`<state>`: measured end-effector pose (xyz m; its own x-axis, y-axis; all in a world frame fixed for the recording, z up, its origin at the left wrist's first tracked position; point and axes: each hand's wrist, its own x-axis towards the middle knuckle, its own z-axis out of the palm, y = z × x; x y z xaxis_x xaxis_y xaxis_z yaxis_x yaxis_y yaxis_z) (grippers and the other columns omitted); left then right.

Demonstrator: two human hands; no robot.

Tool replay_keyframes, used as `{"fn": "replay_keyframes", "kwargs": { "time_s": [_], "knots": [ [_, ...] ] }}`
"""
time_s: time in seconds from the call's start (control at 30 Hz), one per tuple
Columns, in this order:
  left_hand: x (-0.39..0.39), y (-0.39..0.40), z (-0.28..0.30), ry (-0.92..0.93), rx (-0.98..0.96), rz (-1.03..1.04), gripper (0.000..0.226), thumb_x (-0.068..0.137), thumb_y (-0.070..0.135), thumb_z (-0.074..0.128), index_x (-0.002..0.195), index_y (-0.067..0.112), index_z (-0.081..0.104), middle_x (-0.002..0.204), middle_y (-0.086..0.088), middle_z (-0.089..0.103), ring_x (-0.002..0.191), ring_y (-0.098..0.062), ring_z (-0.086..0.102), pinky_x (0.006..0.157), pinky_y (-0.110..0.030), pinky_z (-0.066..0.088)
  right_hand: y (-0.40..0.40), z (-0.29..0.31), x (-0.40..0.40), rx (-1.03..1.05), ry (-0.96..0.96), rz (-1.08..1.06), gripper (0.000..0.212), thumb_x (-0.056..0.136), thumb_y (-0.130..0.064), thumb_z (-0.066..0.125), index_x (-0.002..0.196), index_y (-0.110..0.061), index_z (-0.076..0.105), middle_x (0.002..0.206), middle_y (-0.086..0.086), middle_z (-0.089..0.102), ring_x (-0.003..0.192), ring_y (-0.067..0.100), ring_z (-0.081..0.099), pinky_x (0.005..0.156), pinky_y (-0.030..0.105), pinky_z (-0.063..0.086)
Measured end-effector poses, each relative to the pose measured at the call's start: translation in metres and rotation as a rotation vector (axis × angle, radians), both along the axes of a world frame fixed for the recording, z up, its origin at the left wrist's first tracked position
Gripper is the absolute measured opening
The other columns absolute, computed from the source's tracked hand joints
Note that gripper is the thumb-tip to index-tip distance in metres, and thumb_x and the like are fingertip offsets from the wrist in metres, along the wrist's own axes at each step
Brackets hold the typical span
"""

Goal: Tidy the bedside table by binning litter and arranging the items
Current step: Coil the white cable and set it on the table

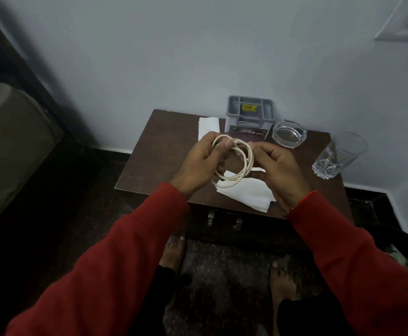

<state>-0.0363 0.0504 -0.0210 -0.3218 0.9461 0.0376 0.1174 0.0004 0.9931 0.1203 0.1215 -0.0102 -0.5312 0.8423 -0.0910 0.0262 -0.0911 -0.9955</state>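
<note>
Though coiled, cable (236,161) between both hands.

Grey organizer box (249,117) front label reads "OPEL". Its yellow sticker (249,107) and the glass (338,155) logo are unreadable.

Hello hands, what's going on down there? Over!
Left hand and right hand both gripping coiled white cable above table. Tissues lying loose underneath. Glass at right edge, clear of hands.

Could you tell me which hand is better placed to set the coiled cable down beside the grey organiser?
Probably the left hand: its grip pinches the coiled white cable loops together, nearest the grey plastic organiser's left side.
</note>
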Motion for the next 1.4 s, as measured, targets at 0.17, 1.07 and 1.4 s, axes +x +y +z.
{"fn": "replay_keyframes", "kwargs": {
  "time_s": [0.17, 1.07, 1.4],
  "knots": [
    [0.001, -0.002, -0.003, 0.367, 0.028, 0.054, 0.016, 0.105, 0.03, 0.055, 0.103, 0.015, 0.059, 0.075, 0.013, 0.06, 0.064, 0.002, 0.057, 0.062, -0.019, 0.046, -0.001, 0.003, 0.002, -0.024, -0.008, 0.056, 0.034, 0.091, -0.038, 0.062, 0.101, -0.008, 0.074, 0.088, 0.011, 0.07, 0.075, 0.021, 0.064, 0.072, 0.044, 0.06],
    [0.005, 0.005, -0.007, -0.13, -0.118, 0.019, 0.056, 0.109, 0.042, 0.04, 0.107, -0.009, 0.064, 0.065, -0.003, 0.058, 0.062, -0.014, 0.053, 0.062, -0.031, 0.044, 0.004, -0.007, 0.005, 0.315, -0.17, 0.013, 0.036, 0.089, -0.02, 0.071, 0.123, -0.021, 0.058, 0.09, 0.003, 0.073, 0.08, 0.02, 0.071, 0.072, 0.052, 0.06],
    [0.008, 0.007, 0.002, -0.704, -0.228, 0.009, 0.041, 0.109, 0.04, 0.041, 0.087, 0.012, 0.06, 0.061, 0.003, 0.036, 0.055, -0.011, 0.041, 0.057, -0.025, 0.048, -0.001, -0.007, 0.006, 0.775, -0.247, 0.204, 0.066, 0.085, -0.029, 0.076, 0.143, -0.02, 0.047, 0.123, -0.005, 0.058, 0.103, 0.01, 0.061, 0.074, 0.028, 0.057]
  ]
}}
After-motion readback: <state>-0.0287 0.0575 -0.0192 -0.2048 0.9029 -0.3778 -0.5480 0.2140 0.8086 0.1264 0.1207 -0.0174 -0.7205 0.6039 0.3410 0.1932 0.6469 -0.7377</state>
